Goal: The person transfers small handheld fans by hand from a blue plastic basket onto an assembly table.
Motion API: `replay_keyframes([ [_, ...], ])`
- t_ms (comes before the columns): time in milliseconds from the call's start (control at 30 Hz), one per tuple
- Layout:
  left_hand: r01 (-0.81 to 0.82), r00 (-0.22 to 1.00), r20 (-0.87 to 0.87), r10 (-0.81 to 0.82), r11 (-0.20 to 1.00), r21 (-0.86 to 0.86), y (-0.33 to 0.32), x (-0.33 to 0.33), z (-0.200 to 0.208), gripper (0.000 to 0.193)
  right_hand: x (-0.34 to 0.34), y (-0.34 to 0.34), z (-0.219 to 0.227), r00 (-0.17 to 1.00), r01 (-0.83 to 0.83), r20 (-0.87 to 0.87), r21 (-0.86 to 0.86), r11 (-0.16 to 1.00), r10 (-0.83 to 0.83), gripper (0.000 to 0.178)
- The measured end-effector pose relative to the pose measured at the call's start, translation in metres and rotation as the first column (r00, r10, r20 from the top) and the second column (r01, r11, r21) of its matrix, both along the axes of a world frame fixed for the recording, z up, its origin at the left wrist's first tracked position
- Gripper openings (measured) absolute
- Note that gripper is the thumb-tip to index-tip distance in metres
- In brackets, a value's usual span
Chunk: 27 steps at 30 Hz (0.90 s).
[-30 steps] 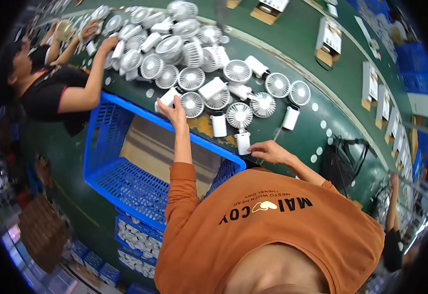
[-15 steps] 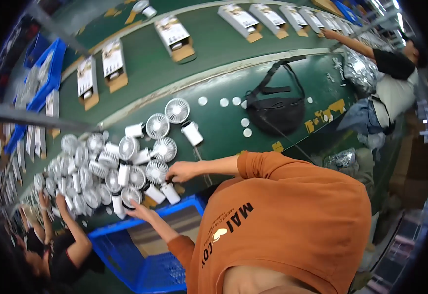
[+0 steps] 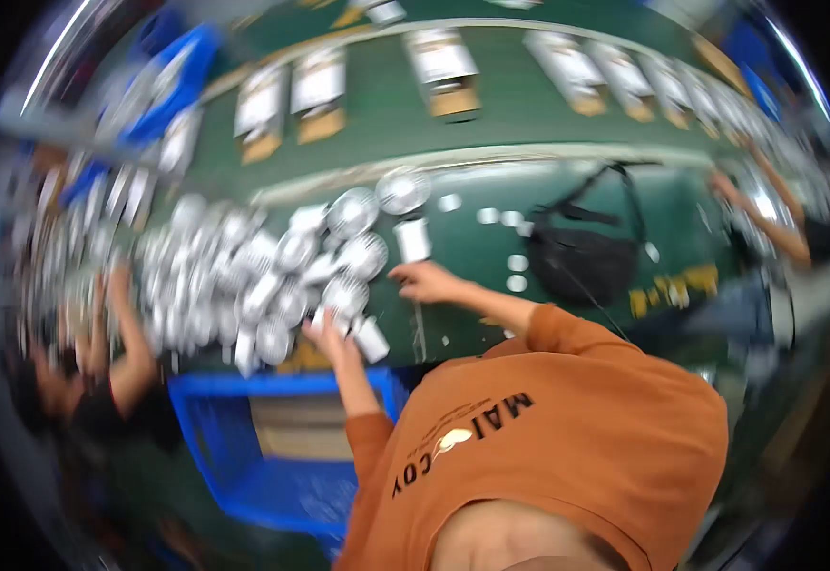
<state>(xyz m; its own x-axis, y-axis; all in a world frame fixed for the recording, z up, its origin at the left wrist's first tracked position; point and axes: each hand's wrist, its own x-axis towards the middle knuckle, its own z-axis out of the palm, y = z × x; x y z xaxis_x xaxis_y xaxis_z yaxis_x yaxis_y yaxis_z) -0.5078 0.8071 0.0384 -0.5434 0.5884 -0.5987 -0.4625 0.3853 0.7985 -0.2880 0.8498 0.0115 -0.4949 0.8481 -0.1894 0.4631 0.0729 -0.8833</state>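
Observation:
A pile of white handheld fans [image 3: 234, 262] lies on the green table. My left hand [image 3: 334, 341] reaches over its front right edge, close to a fan head [image 3: 345, 297] and a white fan handle [image 3: 370, 340]. Blur hides whether its fingers grip a fan. Farther right, my right hand [image 3: 422, 283] hovers over the table just below another fan's white handle [image 3: 413, 240]. Its fingers are apart and nothing shows between them. The round head of that fan [image 3: 403, 191] lies above the handle.
A blue crate [image 3: 244, 504] stands below the table's front edge. A black waist bag [image 3: 581, 262] and several white discs [image 3: 517, 263] lie to the right. Open boxes [image 3: 441, 71] line the far belt. Co-workers' arms [image 3: 129, 324] reach in at left, others [image 3: 762, 219] at right.
The view has swung, shifting the scene rightward. My right hand has come away from the fans beside it toward the upper fan's handle. My left hand has moved right along the pile.

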Motion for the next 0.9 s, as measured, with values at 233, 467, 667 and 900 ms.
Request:
replay_keyframes([
  [233, -0.048, 0.882, -0.467, 0.062, 0.998, 0.041, -0.075, 0.021, 0.037, 0.05, -0.005, -0.017, 0.017, 0.973, -0.141, -0.23, -0.495, 0.858, 0.027, 0.031],
  [467, -0.438, 0.77, -0.537, 0.344, 0.897, -0.054, -0.232, 0.034, 0.032, 0.019, -0.055, -0.085, 0.028, 0.915, -0.402, -0.228, -0.566, 0.72, 0.332, 0.03],
  [667, -0.55, 0.726, -0.515, 0.455, 0.834, -0.039, -0.282, 0.032, 0.019, 0.014, -0.117, -0.084, 0.107, 0.832, -0.548, -0.057, -0.239, 0.801, 0.552, 0.032],
  [900, -0.635, 0.657, -0.473, 0.587, 0.769, 0.073, -0.318, 0.017, 0.014, 0.013, -0.172, -0.072, 0.277, 0.481, -0.466, -0.581, 0.465, 0.753, 0.656, 0.051],
])
